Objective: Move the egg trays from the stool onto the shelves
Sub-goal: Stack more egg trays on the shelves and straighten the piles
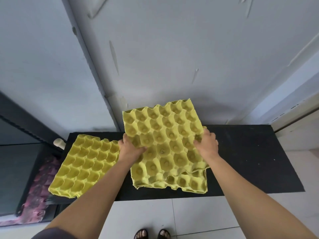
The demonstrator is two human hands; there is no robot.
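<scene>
A yellow egg tray (164, 135) is tilted up at its far edge, held at both sides. My left hand (130, 149) grips its left edge and my right hand (206, 144) grips its right edge. Under it lies at least one more yellow tray (188, 182), showing at the near right corner. A further yellow egg tray (86, 163) lies flat to the left. All rest on a black surface (250, 156), which stands against the grey wall.
A dark shelf unit (20, 128) stands at the left, with a purple-pink egg tray (39, 190) leaning low beside it. A pale round knob (59, 143) sticks out near the black surface's left corner. White floor tiles (141, 214) and my sandalled feet lie below.
</scene>
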